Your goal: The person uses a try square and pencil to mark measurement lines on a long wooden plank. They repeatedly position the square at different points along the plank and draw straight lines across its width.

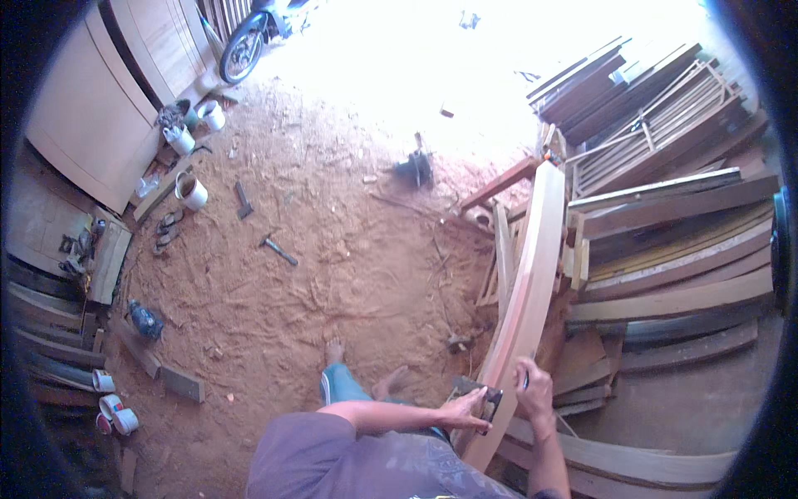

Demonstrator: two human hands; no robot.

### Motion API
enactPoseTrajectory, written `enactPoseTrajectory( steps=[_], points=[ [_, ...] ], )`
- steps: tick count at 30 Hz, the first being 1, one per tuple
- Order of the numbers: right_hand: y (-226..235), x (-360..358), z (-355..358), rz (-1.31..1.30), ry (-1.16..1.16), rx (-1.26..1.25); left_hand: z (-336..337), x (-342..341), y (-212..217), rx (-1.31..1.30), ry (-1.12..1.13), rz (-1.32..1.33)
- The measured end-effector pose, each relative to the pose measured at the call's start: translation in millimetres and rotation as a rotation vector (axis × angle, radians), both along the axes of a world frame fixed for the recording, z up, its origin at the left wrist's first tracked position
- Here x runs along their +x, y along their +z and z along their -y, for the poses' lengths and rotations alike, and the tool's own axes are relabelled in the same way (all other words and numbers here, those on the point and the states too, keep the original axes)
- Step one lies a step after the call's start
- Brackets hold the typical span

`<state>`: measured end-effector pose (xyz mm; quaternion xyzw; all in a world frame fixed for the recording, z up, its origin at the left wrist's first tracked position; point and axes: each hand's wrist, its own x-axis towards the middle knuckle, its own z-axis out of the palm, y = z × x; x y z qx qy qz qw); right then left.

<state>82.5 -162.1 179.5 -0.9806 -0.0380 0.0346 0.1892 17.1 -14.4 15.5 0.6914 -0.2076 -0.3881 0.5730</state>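
Observation:
A long pale wooden board [536,266] runs away from me on my right, with a reddish strip along its left side. My left hand [467,412] is at the board's near part, its fingers closed on a dark, angular, metal-looking tool [492,402] that lies across the wood. The tool's exact kind is not clear. Just right of it, my right hand [534,387] is held over the board's right edge, fingers curled around a thin, dark, pen-like thing [525,380]. Most of that thing is hidden by the fingers.
Stacked timber [673,287] fills the right side. A hammer [280,251] lies on the sandy ground, near another dark L-shaped tool [243,200]. White buckets [191,192] stand by wooden panels [91,108] at left. A dark object [416,169] sits farther ahead, and a motorcycle [245,50] stands beyond.

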Motion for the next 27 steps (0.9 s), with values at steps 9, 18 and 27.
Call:
enactPoseTrajectory(
  steps=[9,18,27],
  points=[
    [-48.0,-104.4,-19.0,-0.159,-0.368,0.051,-23.0,26.6,49.6,0.094,-0.188,-0.029],
    [-55.7,-109.1,-27.4,-0.144,-0.428,-0.006,-14.7,27.3,20.1,0.181,-0.231,0.085],
    [-68.1,-116.4,-23.9,-0.120,-0.457,-0.021,-94.6,46.9,-41.9,0.260,-0.076,0.046]
  ],
)
